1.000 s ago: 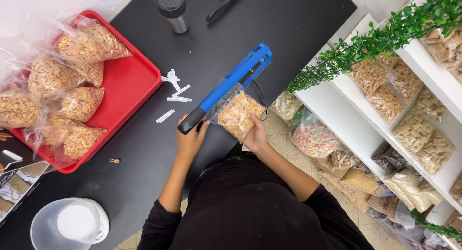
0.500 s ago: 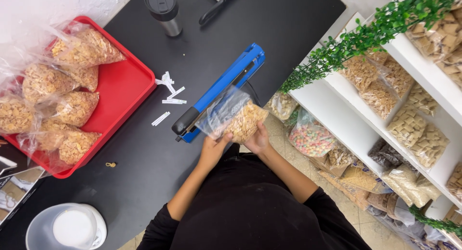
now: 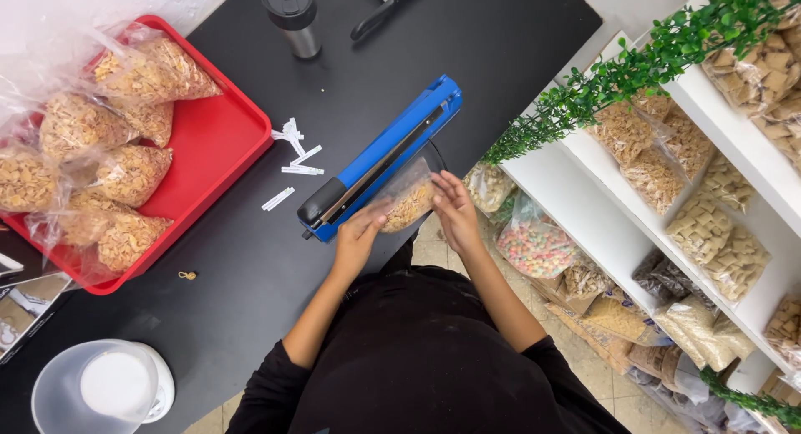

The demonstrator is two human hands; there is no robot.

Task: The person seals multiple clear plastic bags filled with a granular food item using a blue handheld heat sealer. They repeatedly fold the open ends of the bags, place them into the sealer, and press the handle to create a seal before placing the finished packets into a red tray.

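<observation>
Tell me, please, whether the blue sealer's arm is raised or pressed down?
Down. The blue sealer has its arm lying flat along the base, and the clear bag has its open end tucked under it.
</observation>
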